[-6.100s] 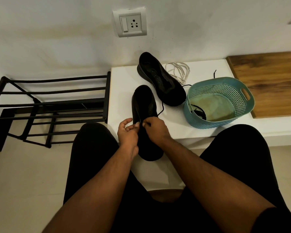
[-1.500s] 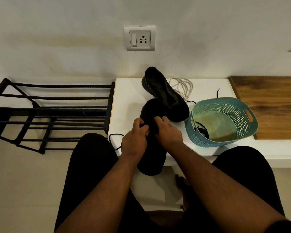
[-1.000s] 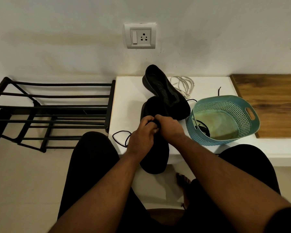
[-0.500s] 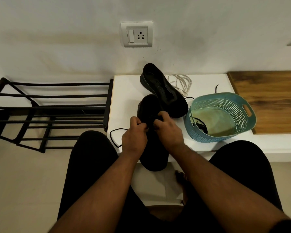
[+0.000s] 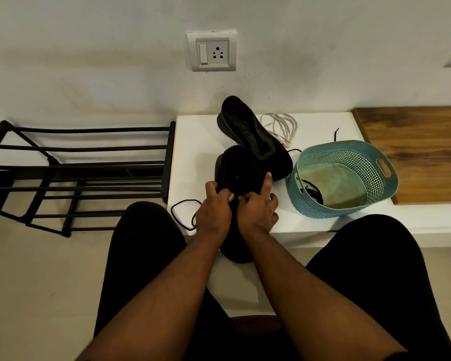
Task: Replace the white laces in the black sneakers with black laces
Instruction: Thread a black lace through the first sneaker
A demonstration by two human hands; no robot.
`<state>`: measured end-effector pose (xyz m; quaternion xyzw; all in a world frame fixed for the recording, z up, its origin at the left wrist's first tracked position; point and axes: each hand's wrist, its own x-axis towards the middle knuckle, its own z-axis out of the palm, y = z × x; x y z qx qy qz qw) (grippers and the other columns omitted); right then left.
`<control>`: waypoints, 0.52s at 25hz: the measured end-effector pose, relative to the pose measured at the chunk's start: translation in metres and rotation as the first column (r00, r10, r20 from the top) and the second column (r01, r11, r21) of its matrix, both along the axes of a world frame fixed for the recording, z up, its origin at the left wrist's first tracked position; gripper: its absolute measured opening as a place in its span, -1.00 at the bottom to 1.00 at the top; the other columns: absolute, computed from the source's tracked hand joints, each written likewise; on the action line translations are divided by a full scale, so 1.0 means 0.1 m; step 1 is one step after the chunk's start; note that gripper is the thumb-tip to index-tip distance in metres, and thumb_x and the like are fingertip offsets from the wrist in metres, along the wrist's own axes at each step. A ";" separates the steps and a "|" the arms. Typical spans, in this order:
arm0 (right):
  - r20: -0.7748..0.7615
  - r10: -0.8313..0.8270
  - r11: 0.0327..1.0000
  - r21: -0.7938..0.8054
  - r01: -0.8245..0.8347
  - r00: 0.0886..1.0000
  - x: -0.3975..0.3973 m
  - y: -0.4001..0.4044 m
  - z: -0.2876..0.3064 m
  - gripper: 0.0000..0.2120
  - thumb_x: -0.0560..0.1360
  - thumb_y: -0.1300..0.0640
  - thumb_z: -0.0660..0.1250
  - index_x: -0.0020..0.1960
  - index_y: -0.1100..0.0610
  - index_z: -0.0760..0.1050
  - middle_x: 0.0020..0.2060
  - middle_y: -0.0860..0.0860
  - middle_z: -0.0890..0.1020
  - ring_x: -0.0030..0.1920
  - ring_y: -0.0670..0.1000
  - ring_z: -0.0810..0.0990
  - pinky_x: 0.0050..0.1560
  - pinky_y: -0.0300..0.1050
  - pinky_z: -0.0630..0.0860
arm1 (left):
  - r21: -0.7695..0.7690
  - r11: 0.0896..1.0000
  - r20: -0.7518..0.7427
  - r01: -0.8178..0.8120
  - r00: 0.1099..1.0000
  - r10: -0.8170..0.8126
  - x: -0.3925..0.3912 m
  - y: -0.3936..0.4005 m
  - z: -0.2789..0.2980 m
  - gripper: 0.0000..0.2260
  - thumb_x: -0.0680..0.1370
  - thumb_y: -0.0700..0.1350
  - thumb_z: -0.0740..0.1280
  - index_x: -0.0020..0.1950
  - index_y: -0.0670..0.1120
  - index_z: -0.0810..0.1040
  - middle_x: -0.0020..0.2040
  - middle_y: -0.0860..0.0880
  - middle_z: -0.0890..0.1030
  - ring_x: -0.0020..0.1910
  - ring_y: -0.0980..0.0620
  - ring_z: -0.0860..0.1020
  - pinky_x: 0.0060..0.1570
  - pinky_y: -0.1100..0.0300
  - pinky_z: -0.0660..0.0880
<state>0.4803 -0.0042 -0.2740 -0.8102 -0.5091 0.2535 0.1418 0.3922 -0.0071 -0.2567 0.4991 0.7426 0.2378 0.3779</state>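
Note:
A black sneaker (image 5: 236,165) lies lengthwise on the white bench (image 5: 193,142), its toe hanging over the front edge. My left hand (image 5: 215,209) and my right hand (image 5: 258,207) meet over its eyelets, both pinching a black lace (image 5: 184,216) that loops onto the bench at the left. My right index finger sticks out along the shoe. The second black sneaker (image 5: 253,136) rests behind, tilted against the first and without laces. A bundle of white laces (image 5: 280,126) lies beside it near the wall.
A teal perforated basket (image 5: 349,152) stands on the bench to the right, with another black lace (image 5: 311,191) inside. Further right is a wooden board (image 5: 422,152). A black metal shoe rack (image 5: 76,173) stands left of the bench. My knees flank the bench's front.
My hands have shifted slightly toward me along the near sneaker, staying on the lace. The lace loop at the left has grown and lies further out on the bench.

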 end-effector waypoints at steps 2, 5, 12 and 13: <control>-0.015 -0.037 0.998 -0.056 0.036 0.999 0.03 0.04 0.01 -0.84 0.55 0.03 0.27 0.05 -0.04 0.61 0.55 -0.04 0.01 0.50 0.14 0.03 0.31 0.25 0.23 | 0.026 0.998 -0.098 0.057 0.994 -0.055 0.03 -0.02 0.03 -0.85 0.62 -0.04 0.17 0.11 -0.08 0.32 0.13 -0.12 0.48 -0.01 -0.27 0.53 -0.04 -0.08 0.41; -0.002 0.004 0.995 -0.101 -0.004 1.000 0.06 0.08 0.03 -0.83 0.53 0.03 0.31 0.08 -0.06 0.61 0.55 -0.03 0.05 0.52 0.13 -0.02 0.29 0.29 0.20 | 0.074 0.985 -0.266 0.154 0.955 -0.130 0.03 -0.02 -0.04 -0.79 0.63 -0.01 0.19 0.10 -0.16 0.43 0.26 -0.09 0.37 0.00 -0.25 0.54 -0.07 -0.02 0.44; -0.250 -0.108 0.991 -0.098 0.086 0.962 0.06 0.09 0.00 -0.89 0.52 0.12 0.30 -0.10 -0.01 0.60 0.52 -0.02 0.19 0.47 0.13 0.14 0.32 0.22 0.22 | 0.102 0.988 -0.260 0.117 0.962 -0.087 0.01 0.00 -0.13 -0.82 0.59 -0.02 0.28 -0.01 -0.11 0.58 0.26 -0.04 0.32 -0.07 -0.19 0.56 -0.13 0.04 0.46; -0.312 -0.141 0.989 -0.082 0.121 0.940 0.07 0.08 -0.02 -0.87 0.50 0.11 0.31 -0.19 -0.03 0.57 0.48 -0.01 0.26 0.42 0.15 0.23 0.31 0.22 0.26 | 0.119 0.988 -0.232 0.095 0.970 -0.066 0.01 0.01 -0.14 -0.83 0.59 -0.03 0.28 -0.03 -0.11 0.58 0.26 -0.03 0.33 -0.05 -0.17 0.56 -0.14 0.04 0.47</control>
